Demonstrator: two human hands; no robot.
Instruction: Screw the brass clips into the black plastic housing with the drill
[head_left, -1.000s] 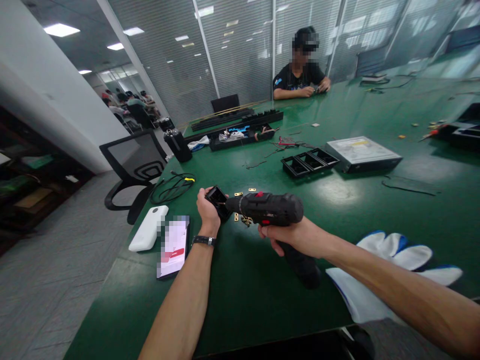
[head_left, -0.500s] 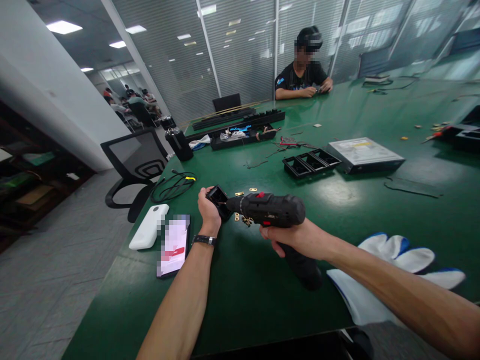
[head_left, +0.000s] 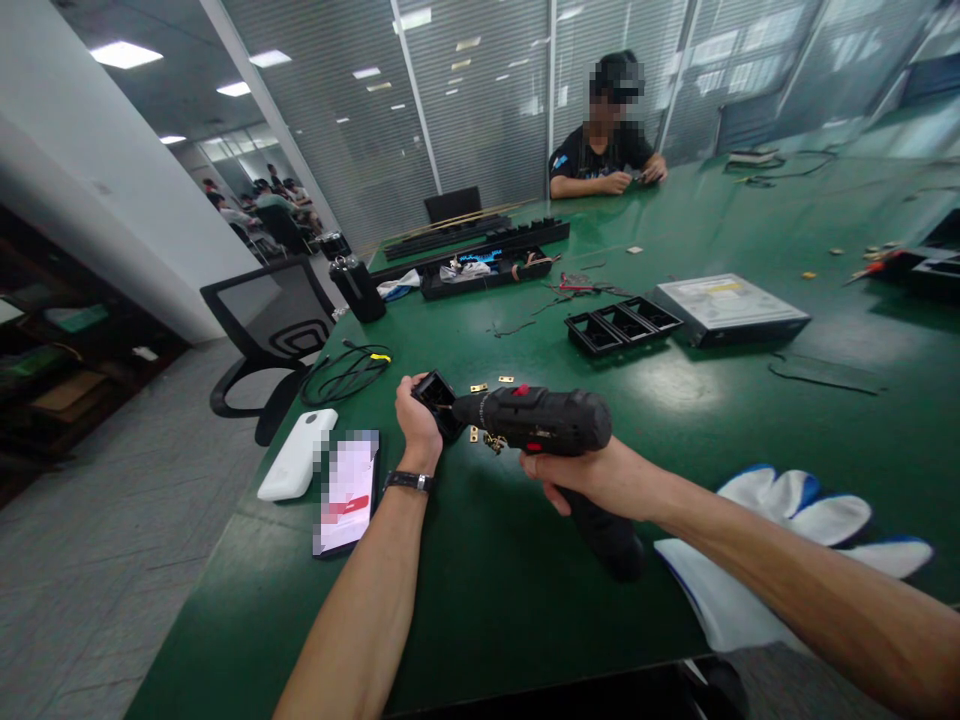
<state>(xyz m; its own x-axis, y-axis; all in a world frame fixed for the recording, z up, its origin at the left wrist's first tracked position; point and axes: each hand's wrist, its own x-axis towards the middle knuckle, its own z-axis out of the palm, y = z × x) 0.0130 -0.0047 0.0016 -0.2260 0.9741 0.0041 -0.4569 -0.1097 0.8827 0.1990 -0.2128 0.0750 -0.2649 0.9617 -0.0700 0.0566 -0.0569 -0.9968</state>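
My right hand (head_left: 581, 475) is wrapped round the handle of a black cordless drill (head_left: 540, 417), which points left. The drill's bit reaches into the open side of a small black frame-like box (head_left: 433, 392). My left hand (head_left: 417, 418) grips that box from its left side, just over the table. The exact spot where the bit touches is too small to tell. Small brass plates (head_left: 478, 388) and a little heap of brass-coloured pieces (head_left: 495, 442) lie around and under the drill's front end.
A white power bank (head_left: 298, 455) and a phone (head_left: 349, 495) lie left of my forearm. Beyond are a cable (head_left: 341, 372), a three-part black frame (head_left: 624, 326) and a flat metal drive (head_left: 731, 308). White gloves (head_left: 720, 590) lie under my right forearm. A person (head_left: 606, 150) sits across the table.
Almost nothing differs. Both hands, the drill and the black box hold the same place; the view shifts very slightly.
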